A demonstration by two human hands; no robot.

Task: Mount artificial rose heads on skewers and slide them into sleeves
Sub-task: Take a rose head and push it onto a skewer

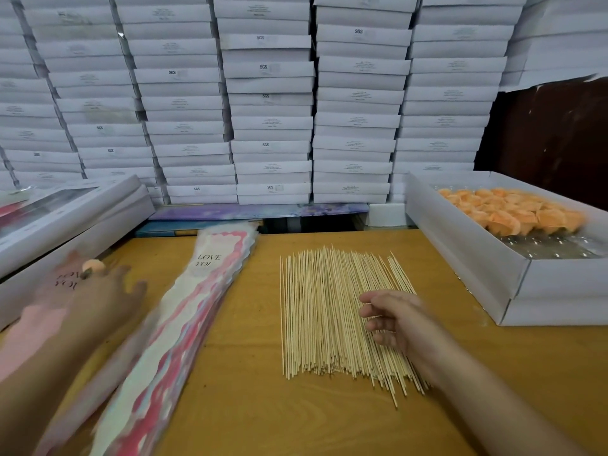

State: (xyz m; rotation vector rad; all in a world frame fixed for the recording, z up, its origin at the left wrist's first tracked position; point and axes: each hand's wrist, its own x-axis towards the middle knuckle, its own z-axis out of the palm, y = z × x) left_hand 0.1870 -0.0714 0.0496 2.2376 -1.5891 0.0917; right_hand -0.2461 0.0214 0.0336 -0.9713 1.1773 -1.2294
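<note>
Skewers (332, 311) are lying mostly unused. Our right hand (388, 319) is hovering relaxed above them; our blurred left hand (98, 291), left of them, is seemingly laying down a sleeved rose (93, 265).

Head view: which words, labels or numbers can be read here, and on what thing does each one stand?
"LOVE YOU": on the top pink-and-white paper sleeve of the stack on the table.
"LOVE YOU", blurred by motion: on the pink sleeve under the left hand.
"SGS": on several stacked white cardboard boxes.
Small print on the box labels: too small to read.
</note>
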